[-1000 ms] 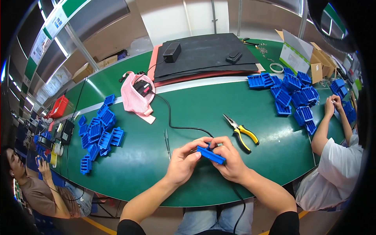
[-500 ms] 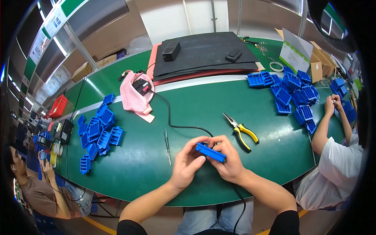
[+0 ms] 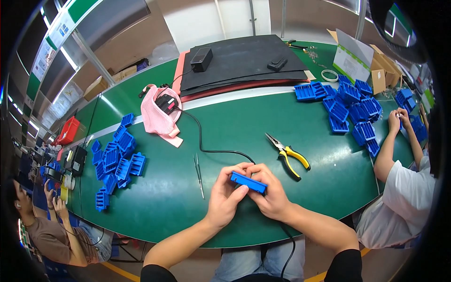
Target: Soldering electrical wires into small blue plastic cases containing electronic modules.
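Between my two hands, above the near part of the green table, is a blue plastic slotted case [image 3: 249,182], tilted with one long side toward me. My left hand [image 3: 225,195] grips its left end, thumb against the near side. The right hand [image 3: 270,193] has its fingers wrapped round the right end. What lies inside the case is hidden from me. Left of my hands lie metal tweezers [image 3: 199,176]. To the right rest long-nose pliers [image 3: 289,156] with yellow and black handles, their jaws a little apart.
Piles of blue cases lie at left [image 3: 115,160] and right [image 3: 350,105]. A pink cloth bag [image 3: 157,115] and black cable [image 3: 201,136] are ahead. Black sheets [image 3: 239,66] stand behind. A person [image 3: 61,225] sits at left, another [image 3: 399,202] at right.
The blue case has turned slightly in my hands, showing more of its long side. Both hands keep hold of it. The view has shifted a little.
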`<state>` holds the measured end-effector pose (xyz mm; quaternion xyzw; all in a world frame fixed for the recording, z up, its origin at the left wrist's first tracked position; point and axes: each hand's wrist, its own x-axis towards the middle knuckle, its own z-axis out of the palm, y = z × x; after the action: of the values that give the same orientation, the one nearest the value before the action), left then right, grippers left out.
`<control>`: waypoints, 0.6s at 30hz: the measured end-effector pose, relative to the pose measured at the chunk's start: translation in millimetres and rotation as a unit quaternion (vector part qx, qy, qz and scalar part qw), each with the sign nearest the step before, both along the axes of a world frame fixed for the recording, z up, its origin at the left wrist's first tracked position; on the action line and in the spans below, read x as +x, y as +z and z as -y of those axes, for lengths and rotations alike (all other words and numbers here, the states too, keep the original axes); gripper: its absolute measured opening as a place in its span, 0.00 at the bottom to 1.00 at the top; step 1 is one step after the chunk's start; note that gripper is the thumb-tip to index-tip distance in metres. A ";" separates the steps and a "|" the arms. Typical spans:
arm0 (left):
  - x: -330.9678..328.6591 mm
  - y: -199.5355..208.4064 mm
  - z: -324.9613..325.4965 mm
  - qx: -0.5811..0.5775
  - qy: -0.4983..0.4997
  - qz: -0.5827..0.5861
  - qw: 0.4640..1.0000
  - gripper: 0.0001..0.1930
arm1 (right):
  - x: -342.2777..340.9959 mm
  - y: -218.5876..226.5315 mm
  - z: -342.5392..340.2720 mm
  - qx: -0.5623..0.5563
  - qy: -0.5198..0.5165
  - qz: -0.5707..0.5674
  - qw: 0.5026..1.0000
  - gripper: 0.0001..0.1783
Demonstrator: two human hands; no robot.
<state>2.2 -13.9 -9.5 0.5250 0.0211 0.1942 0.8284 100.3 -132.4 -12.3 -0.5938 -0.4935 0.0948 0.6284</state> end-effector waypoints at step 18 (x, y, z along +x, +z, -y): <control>-2.5 1.6 11.9 -0.010 0.016 0.036 0.999 0.18 | 0.2 -4.4 1.8 0.059 -0.015 0.174 0.983 0.17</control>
<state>-0.3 -25.8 -7.9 0.5091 0.0011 0.2257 0.8306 100.5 -134.2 -16.7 -0.5702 -0.5912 -0.0484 0.5683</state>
